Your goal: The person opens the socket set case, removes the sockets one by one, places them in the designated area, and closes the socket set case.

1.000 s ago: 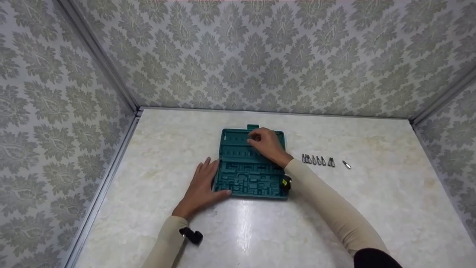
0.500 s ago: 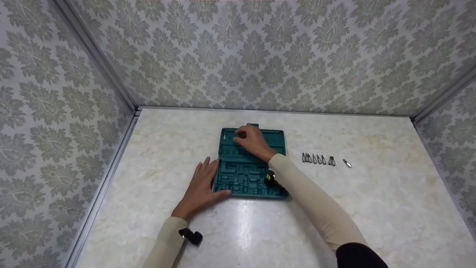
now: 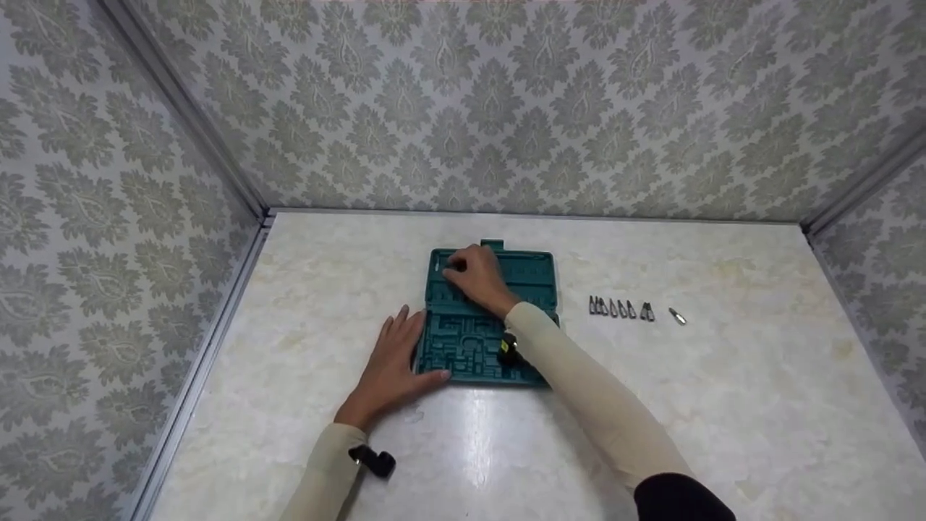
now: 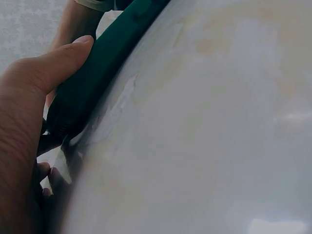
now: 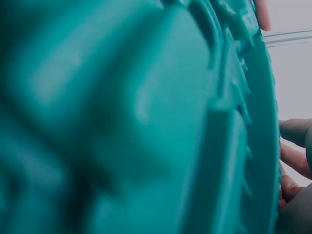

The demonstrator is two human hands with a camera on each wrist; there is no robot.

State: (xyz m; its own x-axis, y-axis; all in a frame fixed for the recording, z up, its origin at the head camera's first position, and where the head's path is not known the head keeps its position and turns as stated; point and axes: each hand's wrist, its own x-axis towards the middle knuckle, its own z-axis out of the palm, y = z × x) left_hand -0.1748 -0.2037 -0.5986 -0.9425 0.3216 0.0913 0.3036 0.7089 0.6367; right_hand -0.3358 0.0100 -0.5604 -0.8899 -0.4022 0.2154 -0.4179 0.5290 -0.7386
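A green plastic bit case (image 3: pixel 463 347) lies unfolded on the table, its moulded slots facing up. My left hand (image 3: pixel 391 365) rests along its left side, fingers extended and thumb on the front edge; the left wrist view shows that thumb (image 4: pixel 70 58) against the case wall (image 4: pixel 97 73). Over the far half, my right hand (image 3: pixel 477 275) pinches a small screwdriver bit with thumb and forefinger, mostly hidden by the fingers. A silver bit (image 3: pixel 437 265) sits in the far half's left end. Moulded green plastic (image 5: pixel 165 122) fills most of the right wrist view.
Several screwdriver bits (image 3: pixel 613 308) stand in a row on the table (image 3: pixel 723 405) right of the case. One more bit (image 3: pixel 678 316) lies apart, farther right. Patterned walls (image 3: pixel 492 108) rise at the back and both sides.
My right hand has moved left across the far half of the case, towards the silver bit at its left end. The left hand has stayed in place.
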